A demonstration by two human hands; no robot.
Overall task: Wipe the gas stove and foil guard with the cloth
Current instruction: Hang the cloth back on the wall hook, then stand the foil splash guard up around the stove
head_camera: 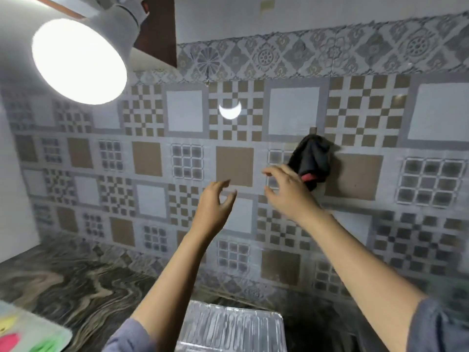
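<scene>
Countertop [76,283], lower left to bottom centre of the frame: a dark stone-like surface with swirling grey and tan veins, blurred. Its far edge meets the patterned tiled wall [152,158]; at the left of the frame it ends against a plain white side panel [15,199]. In the lower left corner a pale, rounded-cornered mat [54,334] lies flat on it, bearing yellow, red and green patches too blurred to identify. At bottom centre stands the ribbed silver foil guard [233,329], cut off by the lower frame edge; its footing is not visible.
</scene>
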